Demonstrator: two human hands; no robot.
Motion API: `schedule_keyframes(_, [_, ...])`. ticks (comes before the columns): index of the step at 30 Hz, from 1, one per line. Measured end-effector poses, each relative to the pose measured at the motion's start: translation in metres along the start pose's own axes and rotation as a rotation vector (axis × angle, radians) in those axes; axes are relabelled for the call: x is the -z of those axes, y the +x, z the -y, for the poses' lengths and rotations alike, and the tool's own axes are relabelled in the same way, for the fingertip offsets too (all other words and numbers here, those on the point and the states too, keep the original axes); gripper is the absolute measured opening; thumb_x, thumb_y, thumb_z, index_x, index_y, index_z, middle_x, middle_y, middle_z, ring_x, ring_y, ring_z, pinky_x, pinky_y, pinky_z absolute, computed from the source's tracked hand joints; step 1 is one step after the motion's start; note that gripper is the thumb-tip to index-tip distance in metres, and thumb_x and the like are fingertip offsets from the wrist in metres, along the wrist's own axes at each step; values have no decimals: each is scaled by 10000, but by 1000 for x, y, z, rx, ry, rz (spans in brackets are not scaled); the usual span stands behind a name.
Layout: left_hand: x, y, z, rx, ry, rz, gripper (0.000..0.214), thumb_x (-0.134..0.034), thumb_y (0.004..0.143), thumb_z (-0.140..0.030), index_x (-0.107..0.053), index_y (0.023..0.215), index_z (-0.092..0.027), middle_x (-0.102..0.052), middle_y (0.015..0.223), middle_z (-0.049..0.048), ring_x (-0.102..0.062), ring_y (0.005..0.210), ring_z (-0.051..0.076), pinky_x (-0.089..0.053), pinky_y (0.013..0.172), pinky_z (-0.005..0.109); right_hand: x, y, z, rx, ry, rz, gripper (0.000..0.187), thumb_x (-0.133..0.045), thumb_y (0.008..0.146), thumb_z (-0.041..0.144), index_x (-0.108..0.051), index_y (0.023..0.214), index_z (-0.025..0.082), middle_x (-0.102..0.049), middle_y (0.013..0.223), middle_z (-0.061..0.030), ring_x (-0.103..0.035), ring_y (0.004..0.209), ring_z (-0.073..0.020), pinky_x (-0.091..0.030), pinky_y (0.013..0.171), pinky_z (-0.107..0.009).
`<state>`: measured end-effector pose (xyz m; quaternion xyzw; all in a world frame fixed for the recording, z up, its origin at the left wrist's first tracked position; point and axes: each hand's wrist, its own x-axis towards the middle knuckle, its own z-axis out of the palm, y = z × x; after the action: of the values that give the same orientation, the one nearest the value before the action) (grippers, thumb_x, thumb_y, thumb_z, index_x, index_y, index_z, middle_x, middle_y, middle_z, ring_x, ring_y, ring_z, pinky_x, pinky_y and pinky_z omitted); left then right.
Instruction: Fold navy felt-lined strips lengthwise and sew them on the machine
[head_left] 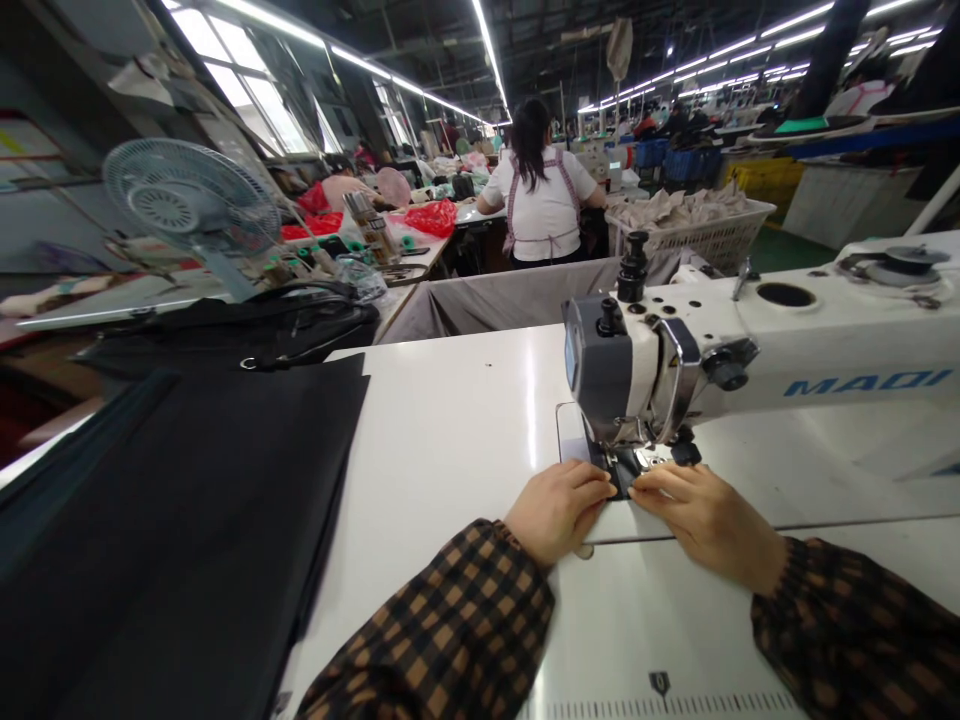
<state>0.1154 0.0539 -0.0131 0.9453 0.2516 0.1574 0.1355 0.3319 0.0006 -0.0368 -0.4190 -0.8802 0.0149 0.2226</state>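
Note:
A small piece of black fabric (624,478) lies under the needle area of a white sewing machine (750,340). From the left, my left hand (566,505) pinches the fabric's edge, fingers bent and pressed together. My right hand (709,515) grips the same piece from the right, its fingertips close to the presser foot. Both hands rest low over the machine bed, and the fingertips hide part of the fabric. The needle itself is too small to make out.
Large black fabric panels (172,520) are stacked on the table's left side, with a black bag (300,325) behind them. A fan (187,195) stands farther left. Ahead, a person (546,200) sits facing away, beside a white basket (705,240) of beige cloth.

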Motion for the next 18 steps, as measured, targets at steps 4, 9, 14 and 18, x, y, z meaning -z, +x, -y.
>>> schedule_keyframes(4, [-1, 2, 3, 84, 81, 48, 341, -349, 837, -128, -468, 1149, -197, -521, 1129, 41, -484, 1035, 159, -438, 875, 289, -6, 2, -4, -42, -60, 3, 355, -376, 835, 69, -508, 1143, 186, -536, 1134, -52, -513, 901, -183, -414, 710, -336])
schedule_keyframes(9, [-3, 10, -1, 160, 141, 37, 316, -343, 818, -88, -473, 1100, -141, -505, 1108, 69, -475, 1030, 167, -424, 903, 289, -7, 1, -2, -8, -28, -100, 332, -370, 831, 76, -537, 1099, 179, -571, 1070, -64, -535, 848, -168, -434, 686, -317])
schedule_keyframes(14, [-1, 7, -3, 179, 159, 29, 267, -395, 815, -129, -493, 1063, -141, -521, 1039, 71, -457, 1013, 174, -416, 905, 294, -7, -6, -1, 81, 8, -274, 245, -432, 820, 88, -579, 994, 176, -609, 927, -54, -548, 827, -160, -431, 744, -320])
schedule_keyframes(18, [-11, 1, -10, 197, 223, 18, 248, -405, 830, -185, -515, 1043, -122, -542, 987, 77, -458, 973, 192, -402, 902, 332, -4, -8, 5, 228, -21, -429, 207, -439, 799, 121, -602, 888, 213, -622, 788, -24, -585, 738, -159, -452, 694, -297])
